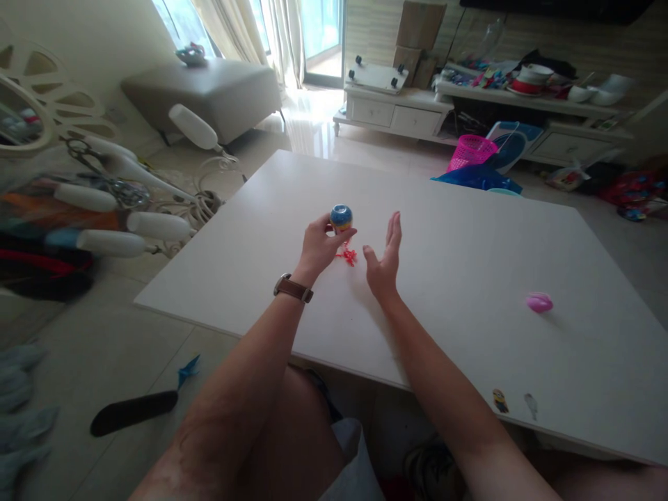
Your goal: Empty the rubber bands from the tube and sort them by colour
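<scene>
My left hand [319, 245], with a brown-strapped watch [293, 287] on its wrist, grips a small round object [341, 216], blue on top with a yellow band below. It is held above the white table [449, 264]. Just below it is a tangle of red string [348, 257]; I cannot tell whether it hangs from the object or lies on the table. To the right, apart from the object, my right hand [385, 261] is raised with thumb and fingers spread and holds nothing.
A pink egg-shaped thing [539, 302] sits on the table's right side. Two stickers, one a yellow cartoon figure [499, 401], are near the front edge. Beyond the far edge stands a pink basket [472, 152]. A lamp with white shades [193, 126] is at the left.
</scene>
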